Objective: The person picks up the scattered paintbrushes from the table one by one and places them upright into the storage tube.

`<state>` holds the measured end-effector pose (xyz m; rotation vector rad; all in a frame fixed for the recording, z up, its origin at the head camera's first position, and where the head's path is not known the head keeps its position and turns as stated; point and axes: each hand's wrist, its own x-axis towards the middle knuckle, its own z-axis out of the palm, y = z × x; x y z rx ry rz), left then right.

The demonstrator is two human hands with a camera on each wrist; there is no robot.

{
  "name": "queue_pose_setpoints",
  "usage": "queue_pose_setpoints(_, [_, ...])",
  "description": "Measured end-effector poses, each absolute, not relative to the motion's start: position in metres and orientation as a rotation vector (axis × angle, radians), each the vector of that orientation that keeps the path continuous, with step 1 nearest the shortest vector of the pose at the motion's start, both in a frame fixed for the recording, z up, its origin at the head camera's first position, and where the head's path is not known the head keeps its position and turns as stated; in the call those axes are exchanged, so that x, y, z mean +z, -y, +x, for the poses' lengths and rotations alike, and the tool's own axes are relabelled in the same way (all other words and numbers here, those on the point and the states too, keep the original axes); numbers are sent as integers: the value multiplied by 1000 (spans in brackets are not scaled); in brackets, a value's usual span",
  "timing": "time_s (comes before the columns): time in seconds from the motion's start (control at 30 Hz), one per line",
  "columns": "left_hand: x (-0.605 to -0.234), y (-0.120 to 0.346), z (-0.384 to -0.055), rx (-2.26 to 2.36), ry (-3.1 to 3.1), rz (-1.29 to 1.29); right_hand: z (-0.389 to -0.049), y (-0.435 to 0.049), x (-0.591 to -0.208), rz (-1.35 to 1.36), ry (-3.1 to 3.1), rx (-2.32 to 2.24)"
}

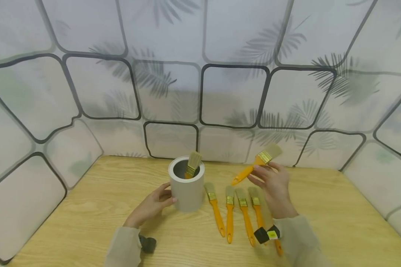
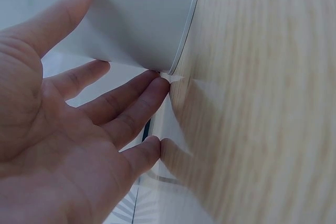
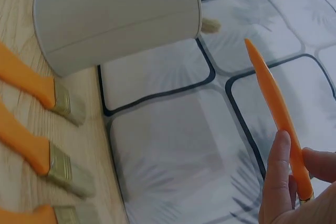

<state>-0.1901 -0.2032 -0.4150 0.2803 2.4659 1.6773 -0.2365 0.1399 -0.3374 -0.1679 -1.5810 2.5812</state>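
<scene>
Paintbrush (image 1: 261, 158) in the air to the right of the pot (image 1: 187, 194): the likeliest trouble is that it swivels in the fingers, because it is pinched near the bristle end and the long handle sticks out unsupported. That handle end points down and toward the pot's side, so a low sideways swing could catch the rim or knock the standing brush (image 1: 193, 162), which leans inside with its bristles up. The right hand (image 1: 274, 185) has thumb and fingers closed on the upper handle, just beside the metal band; the bristles tilt up and away to the right, above the fingers, and the rest of the handle lies outside the grip.

Left hand (image 1: 150, 205) touches the left side of the pot, its fingers spread and loosely extended, thumb tip on the near side, palm apart from it. Such a light hold might let the pot slip or tip if something pushed it. Nearer the person, loose brushes (image 1: 230, 218) lie side by side on the table (image 1: 87, 207), bristles toward the patterned wall (image 1: 172, 141); one is mostly hidden by the right wrist and its black device (image 1: 262, 235). A dropped brush would probably land among them, and a low sleeve (image 1: 299, 239) could drag their handles askew
</scene>
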Motion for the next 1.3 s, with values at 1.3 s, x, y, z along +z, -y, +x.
queue_pose_setpoints(1.3, [-416,206,-193,1685,-2469,225,-239,-26,-327,431,1544,2212])
